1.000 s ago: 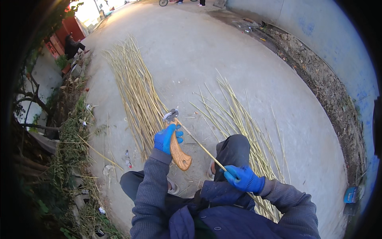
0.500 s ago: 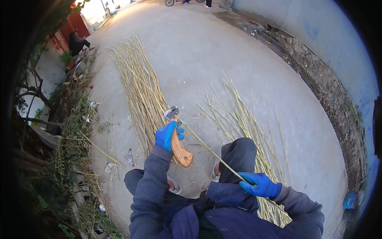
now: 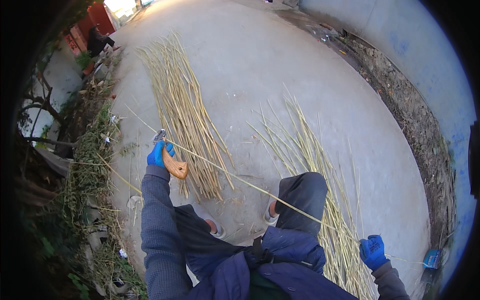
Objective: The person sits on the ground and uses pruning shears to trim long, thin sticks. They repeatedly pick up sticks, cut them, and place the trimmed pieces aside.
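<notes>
I see the left hand [image 3: 161, 152], gloved in blue, wrapped round a curved wooden handle [image 3: 175, 167] with a metal head [image 3: 159, 135]. A long stalk [image 3: 250, 184] runs from that head across the right knee [image 3: 304, 200] into the right hand [image 3: 373, 251], also gloved. Two spreads of stalks (browner in the left bundle [image 3: 185, 120], greener in the right bundle [image 3: 327, 175]) lie on concrete [image 3: 240, 65].

A dirt strip [image 3: 407, 102] separates grey concrete ground [image 3: 240, 65] from a pale-blue wall [image 3: 400, 40]

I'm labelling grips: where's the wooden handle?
Left of centre in the head view, the wooden handle is in the left hand, near the left stalk bundle.
</notes>
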Demonstrator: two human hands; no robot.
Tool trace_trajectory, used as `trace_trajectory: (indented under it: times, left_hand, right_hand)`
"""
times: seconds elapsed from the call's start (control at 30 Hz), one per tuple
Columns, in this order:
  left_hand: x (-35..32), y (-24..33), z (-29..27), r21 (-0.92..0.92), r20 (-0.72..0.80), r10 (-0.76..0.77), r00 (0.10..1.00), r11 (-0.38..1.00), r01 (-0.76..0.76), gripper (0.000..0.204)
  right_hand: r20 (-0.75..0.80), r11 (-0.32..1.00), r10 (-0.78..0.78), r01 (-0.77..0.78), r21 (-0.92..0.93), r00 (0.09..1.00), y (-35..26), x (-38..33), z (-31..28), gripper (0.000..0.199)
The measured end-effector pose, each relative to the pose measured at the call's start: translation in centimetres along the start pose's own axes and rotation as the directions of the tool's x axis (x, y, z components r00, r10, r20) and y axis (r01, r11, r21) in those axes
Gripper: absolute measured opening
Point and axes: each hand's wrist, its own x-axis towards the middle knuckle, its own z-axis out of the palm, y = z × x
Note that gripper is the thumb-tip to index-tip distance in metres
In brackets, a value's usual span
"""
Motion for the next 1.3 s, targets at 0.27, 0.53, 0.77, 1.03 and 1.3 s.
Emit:
trace_trajectory:
  times: [0.27, 0.53, 0.77, 1.03, 1.3]
  left_hand:
    - [7.9, 7.5, -16.2, 0.032, -0.194, 0.134, 0.972, 0.991, -0.131, 0.064]
    - [8.8, 7.7, -26.3, 0.023, -0.126, 0.169, 0.978, 0.986, -0.167, 0.071]
    - [5.7, 0.2, -16.0, 0.139, 0.156, 0.048, 0.987, 0.988, -0.07, 0.071]
    - [-0.5, -1.2, -4.2, 0.316, 0.247, -0.071, 0.966, 0.949, -0.011, 0.075]
    - [-4.9, 0.4, 0.1, 0.231, 0.203, -0.051, 0.978, 0.973, 0.003, 0.072]
  right_hand:
    - [0.003, 0.783, 0.411, -0.351, -0.514, 0.912, 12.7, -18.3, -2.5, 0.011]
    - [-0.035, 0.701, 0.428, -0.356, -0.617, 0.903, 15.6, -19.5, -0.4, 0.007]
    - [0.111, 0.681, 0.579, -0.404, -0.611, 0.807, 13.8, -16.0, 4.1, 0.007]
    - [0.425, 0.487, 0.871, -0.534, -0.691, 0.245, 6.8, -25.6, 10.6, 0.019]
    - [0.417, 0.369, 0.904, -0.323, -0.871, -0.09, 11.9, -25.3, 12.1, 0.03]
